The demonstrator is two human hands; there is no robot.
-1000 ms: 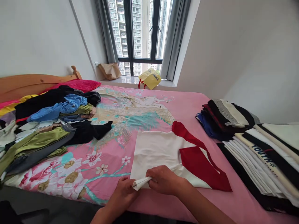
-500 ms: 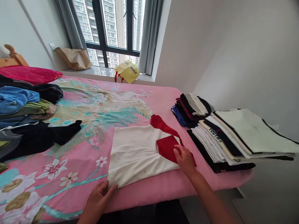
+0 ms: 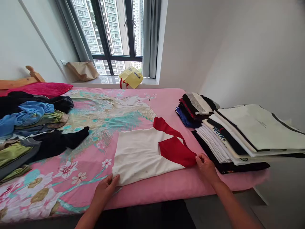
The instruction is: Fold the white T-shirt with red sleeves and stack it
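A white shirt [image 3: 137,156] with red sleeves lies partly folded on the bed near its front edge. Its near red sleeve [image 3: 176,151] is laid across the body and points right; the far red sleeve [image 3: 168,127] runs diagonally beside the collar. My left hand [image 3: 107,186] pinches the shirt's lower left corner between thumb and fingers. At the right, the fingertips of my right hand [image 3: 206,165] are closed on the tip of the near red sleeve.
Neatly folded clothes [image 3: 238,136] are stacked on the bed's right side, with a smaller folded pile [image 3: 195,108] behind. Loose clothes [image 3: 35,124] are heaped at the left. A pink pillow [image 3: 47,89], a yellow bag [image 3: 131,77] and a paper bag [image 3: 83,70] are farther back.
My right hand has moved right and down from the folded sleeve to its tip, pulling it out flatter toward the right. My left hand stays at the lower left corner.
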